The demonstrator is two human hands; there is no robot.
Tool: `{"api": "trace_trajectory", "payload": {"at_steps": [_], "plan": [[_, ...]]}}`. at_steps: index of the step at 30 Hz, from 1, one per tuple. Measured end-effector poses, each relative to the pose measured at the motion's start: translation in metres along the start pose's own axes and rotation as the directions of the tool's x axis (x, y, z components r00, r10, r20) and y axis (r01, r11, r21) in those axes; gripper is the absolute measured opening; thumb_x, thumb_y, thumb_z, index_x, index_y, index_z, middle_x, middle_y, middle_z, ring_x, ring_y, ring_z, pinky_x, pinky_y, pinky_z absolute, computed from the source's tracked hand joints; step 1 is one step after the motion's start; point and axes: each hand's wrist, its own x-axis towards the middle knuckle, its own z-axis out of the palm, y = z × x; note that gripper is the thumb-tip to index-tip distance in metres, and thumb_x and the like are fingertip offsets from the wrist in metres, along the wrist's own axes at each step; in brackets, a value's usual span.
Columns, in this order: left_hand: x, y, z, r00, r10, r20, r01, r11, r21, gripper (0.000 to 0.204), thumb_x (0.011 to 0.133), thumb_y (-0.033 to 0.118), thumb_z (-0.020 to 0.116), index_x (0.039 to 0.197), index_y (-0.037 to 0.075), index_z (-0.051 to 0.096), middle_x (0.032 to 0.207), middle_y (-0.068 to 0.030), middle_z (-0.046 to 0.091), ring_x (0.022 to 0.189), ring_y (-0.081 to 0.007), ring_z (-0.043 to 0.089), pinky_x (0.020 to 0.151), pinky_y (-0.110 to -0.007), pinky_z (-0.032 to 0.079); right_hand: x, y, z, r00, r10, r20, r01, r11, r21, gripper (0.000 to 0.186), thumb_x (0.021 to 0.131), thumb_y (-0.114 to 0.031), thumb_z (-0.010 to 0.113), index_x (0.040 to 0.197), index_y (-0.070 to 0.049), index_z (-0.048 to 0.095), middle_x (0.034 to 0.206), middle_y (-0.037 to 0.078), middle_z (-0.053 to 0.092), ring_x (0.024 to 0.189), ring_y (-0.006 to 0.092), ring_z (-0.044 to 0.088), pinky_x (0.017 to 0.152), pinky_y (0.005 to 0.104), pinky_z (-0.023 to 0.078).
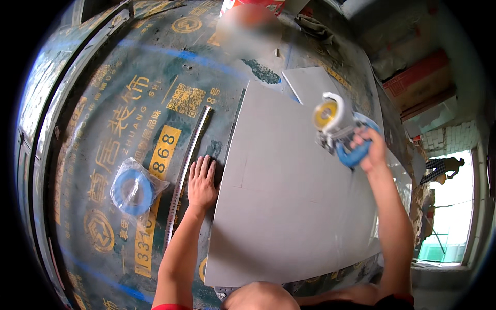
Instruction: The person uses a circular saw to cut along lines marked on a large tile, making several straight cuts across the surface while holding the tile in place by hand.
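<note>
A large pale grey tile (287, 206) lies on the printed floor covering, with a second grey piece (310, 80) behind it. My left hand (203, 183) rests flat with fingers apart just left of the tile, beside a long metal ruler (182, 186). My right hand (373, 152) grips a blue handheld circular cutting saw (353, 151) with a white guard and yellow disc, raised over the tile's upper right part. A roll of blue tape (132, 191) in a clear bag lies left of the ruler.
A metal door track (77, 62) runs along the left. A blurred round shape (248, 36) and red-and-white container (232, 8) are at the top. Red boards (413, 82) stand at right. Another person (442, 168) is by a bright opening.
</note>
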Motion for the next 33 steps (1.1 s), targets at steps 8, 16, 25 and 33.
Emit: {"api": "trace_trajectory", "payload": {"at_steps": [8, 16, 25, 33], "plan": [[0.0, -0.006, -0.008, 0.997, -0.049, 0.056, 0.052, 0.996, -0.068, 0.062, 0.082, 0.044, 0.055, 0.128, 0.002, 0.054, 0.144, -0.0148, 0.041, 0.137, -0.0317, 0.032, 0.115, -0.045, 0.02, 0.118, 0.058, 0.122, 0.995, -0.053, 0.089, 0.057, 0.997, -0.046, 0.004, 0.074, -0.005, 0.054, 0.077, -0.002, 0.052, 0.072, 0.006, 0.052, 0.058, 0.0146, 0.05, 0.053, 0.0322, 0.044], [-0.004, -0.011, -0.009, 0.998, -0.059, 0.033, 0.062, 0.994, -0.089, 0.06, 0.082, 0.043, 0.057, 0.126, 0.003, 0.055, 0.143, -0.015, 0.043, 0.136, -0.0319, 0.035, 0.114, -0.045, 0.023, 0.16, 0.101, 0.16, 0.995, -0.099, 0.02, 0.101, 0.989, -0.112, 0.008, 0.074, -0.006, 0.055, 0.072, 0.002, 0.054, 0.065, 0.009, 0.053, 0.054, 0.0171, 0.051, 0.05, 0.0327, 0.044], [-0.002, -0.009, -0.003, 0.994, -0.087, 0.069, 0.094, 0.991, -0.092, 0.06, 0.079, 0.042, 0.06, 0.126, 0.005, 0.055, 0.143, -0.0143, 0.043, 0.136, -0.033, 0.035, 0.113, -0.046, 0.024, 0.173, 0.112, 0.146, 0.992, -0.113, 0.057, 0.12, 0.982, -0.144, 0.009, 0.074, -0.005, 0.054, 0.069, 0.001, 0.054, 0.063, 0.008, 0.053, 0.053, 0.0162, 0.051, 0.049, 0.0319, 0.044], [-0.003, -0.009, -0.004, 0.993, -0.091, 0.079, 0.099, 0.99, -0.099, 0.06, 0.08, 0.042, 0.059, 0.126, 0.005, 0.055, 0.143, -0.0139, 0.043, 0.136, -0.0327, 0.035, 0.113, -0.046, 0.024, 0.172, 0.118, 0.151, 0.992, -0.116, 0.048, 0.121, 0.986, -0.117, 0.008, 0.075, -0.004, 0.053, 0.069, 0.002, 0.053, 0.066, 0.008, 0.053, 0.054, 0.0158, 0.051, 0.049, 0.0322, 0.044]]}}
